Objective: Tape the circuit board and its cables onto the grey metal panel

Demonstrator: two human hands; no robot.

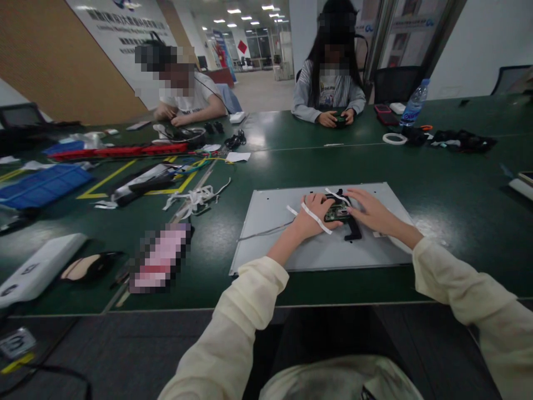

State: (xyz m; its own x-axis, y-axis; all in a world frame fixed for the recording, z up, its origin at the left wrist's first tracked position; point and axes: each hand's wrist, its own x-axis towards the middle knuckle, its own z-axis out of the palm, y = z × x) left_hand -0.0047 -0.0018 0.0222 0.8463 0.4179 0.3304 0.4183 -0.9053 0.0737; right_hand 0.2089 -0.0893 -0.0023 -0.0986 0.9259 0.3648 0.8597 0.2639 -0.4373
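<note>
The board's left part is covered by the left grip (pixel 318 209), which is laid over it with the digits bent; whether the board is firmly pinched or only pressed cannot be told. The right grip (pixel 368 210) is held wide, thumb and forefinger parted, with the thumb set at the right edge. The circuit board (pixel 338 212) is thus placed between the two grips: to the right of the left grip and to the left of the right grip. The left grip is the nearer, since part of the board is hidden beneath it. The long axis of the black bracket (pixel 353 230) appears to be directed from the far side toward the near right.

The board is dark green and thickly populated with small components; fine detail cannot be resolved. The bracket is angular and is exposed beyond the board's near right corner. A white strip (pixel 316 218) is seen across the left grip, and a second is seen at the board's far edge.

The assembly is located on a pale grey panel (pixel 266 247), across which a thin grey cable (pixel 266 231) is routed from the left. The panel is supported by the green worktop (pixel 278 166). Tangled white ties (pixel 195 199) are placed to its left; a water bottle (pixel 415 104) is stood upright at the far right.
</note>
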